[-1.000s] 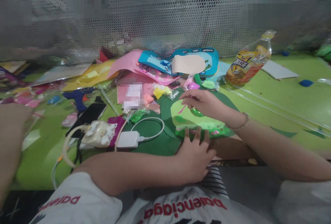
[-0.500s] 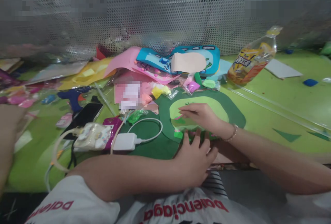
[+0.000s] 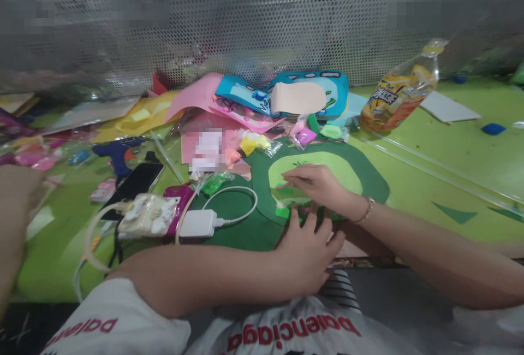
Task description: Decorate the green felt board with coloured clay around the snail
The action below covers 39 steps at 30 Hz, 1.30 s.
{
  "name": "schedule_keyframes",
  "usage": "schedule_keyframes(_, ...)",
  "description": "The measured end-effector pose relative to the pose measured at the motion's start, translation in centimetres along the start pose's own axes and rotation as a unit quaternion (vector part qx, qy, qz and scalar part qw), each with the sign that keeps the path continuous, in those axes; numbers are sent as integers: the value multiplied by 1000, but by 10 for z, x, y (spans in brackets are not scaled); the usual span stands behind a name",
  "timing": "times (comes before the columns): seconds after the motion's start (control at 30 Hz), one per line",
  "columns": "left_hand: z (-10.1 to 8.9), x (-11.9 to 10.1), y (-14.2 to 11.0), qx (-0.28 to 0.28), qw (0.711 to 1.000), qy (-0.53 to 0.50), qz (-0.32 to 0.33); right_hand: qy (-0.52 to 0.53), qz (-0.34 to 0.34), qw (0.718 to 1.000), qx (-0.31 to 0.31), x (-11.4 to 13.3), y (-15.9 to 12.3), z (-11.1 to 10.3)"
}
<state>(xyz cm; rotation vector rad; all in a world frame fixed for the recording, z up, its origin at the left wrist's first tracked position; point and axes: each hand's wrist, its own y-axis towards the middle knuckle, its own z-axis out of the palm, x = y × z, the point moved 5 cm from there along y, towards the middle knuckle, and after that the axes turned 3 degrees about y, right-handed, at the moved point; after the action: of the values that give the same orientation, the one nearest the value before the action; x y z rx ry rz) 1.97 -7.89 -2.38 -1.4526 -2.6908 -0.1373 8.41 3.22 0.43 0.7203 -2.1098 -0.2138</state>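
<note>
In front of me lies a dark green craft-sheet cutout with a light green oval on it. Small pink and green decorations sit along the oval's left and near edges. My left hand rests at the near edge, its fingers spread and fingertips on the cutout. Above the oval's left half is my right hand, with thumb and fingers pinched together. Whatever is between its fingertips, if anything, is too small to make out. A thin pink strip shows just below those fingertips.
A juice bottle leans at the back right. Left of the cutout are a white charger with its cable, a phone and a blue glue gun. Bagged clay lies behind. Another person's arm reaches in at the left edge.
Almost nothing differs. My right hand stays pinched over the oval with at most a slight shift, and my left hand keeps its place; the view moves very slightly.
</note>
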Motion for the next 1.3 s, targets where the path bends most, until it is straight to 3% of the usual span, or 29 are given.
schedule_keyframes(1.3, 0, 0, 0, 9, 1000, 1, 1, 46, 25, 998, 27, -10, -1, 3)
